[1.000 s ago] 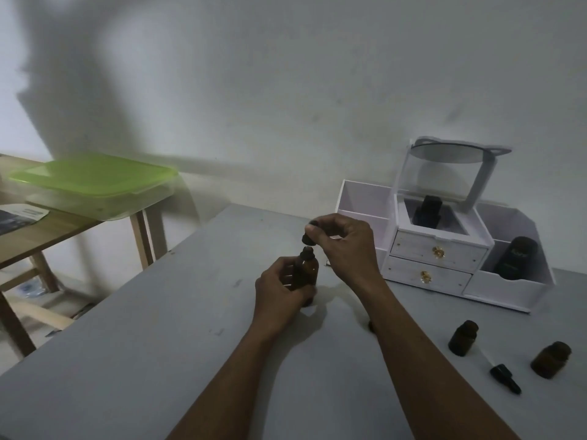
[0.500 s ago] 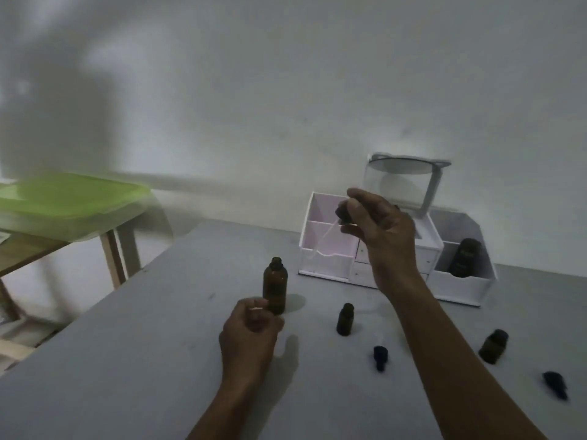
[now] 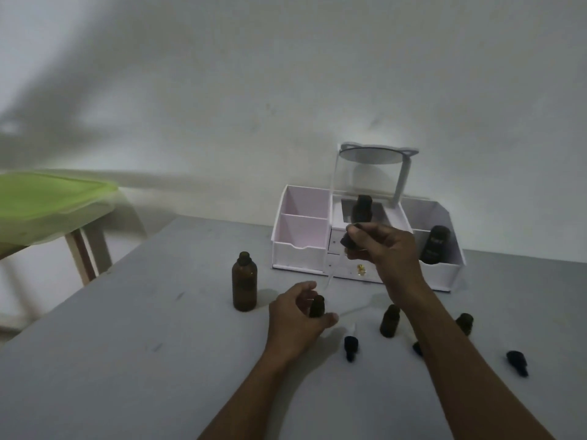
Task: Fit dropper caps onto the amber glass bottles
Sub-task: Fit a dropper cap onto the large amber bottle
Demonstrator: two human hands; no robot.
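Pinching black dropper cap (image 3: pixel 348 242) w/ right hand (image 3: pixel 386 250), raised over table (image 3: pixel 127 360), glass pipette slanting down-left toward small bottle (image 3: pixel 317 307). Left hand (image 3: pixel 297 315) closed round that bottle, upright on table, neck uncapped. Tall bottle (image 3: pixel 244 287) just left, open too. Loose cap (image 3: pixel 351 346) near, in front of white organizer (image 3: pixel 305 249).

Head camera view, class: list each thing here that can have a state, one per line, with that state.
Tall amber bottle: upright, uncapped.
Small bottle: uncapped, held by left hand.
Dropper cap: pinched by right hand, pipette angled down toward the small bottle.
Loose cap: lying on table.
Organizer: lid raised.
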